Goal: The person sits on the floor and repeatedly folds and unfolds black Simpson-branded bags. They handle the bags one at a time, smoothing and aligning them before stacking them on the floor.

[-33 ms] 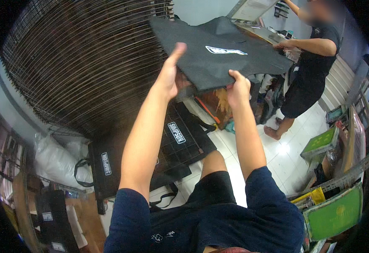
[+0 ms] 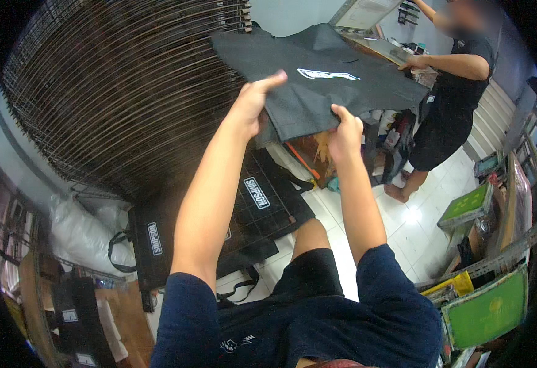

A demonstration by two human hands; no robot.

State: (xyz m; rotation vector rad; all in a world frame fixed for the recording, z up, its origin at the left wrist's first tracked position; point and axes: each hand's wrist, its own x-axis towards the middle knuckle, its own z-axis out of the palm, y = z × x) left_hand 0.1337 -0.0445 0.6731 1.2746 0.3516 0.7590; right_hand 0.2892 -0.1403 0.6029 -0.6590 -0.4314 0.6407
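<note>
A black fabric panel [image 2: 317, 101] with a white print spans the space in front of me, its far corners wavy and uneven. My left hand [image 2: 250, 110] grips its near left edge, the thumb laid over the top and the fingers hidden underneath. At the near right edge, my right hand [image 2: 347, 135] pinches the cloth, thumb above and fingers below. Below my left forearm, black pieces with white prints [image 2: 256, 193] and dark straps lie on a low wire shelf.
A tall rack of stacked wire shelves [image 2: 133, 92] rises on the left. A co-worker [image 2: 458, 110] stands at the far right, one hand near a framed screen. Green framed screens [image 2: 486, 310] lean at the right. A clear plastic bundle [image 2: 84, 236] sits at the left.
My left hand has shifted slightly right, its thumb coming down over the cloth. The panel's left side has moved a little left and nearer. My right hand has barely moved.
</note>
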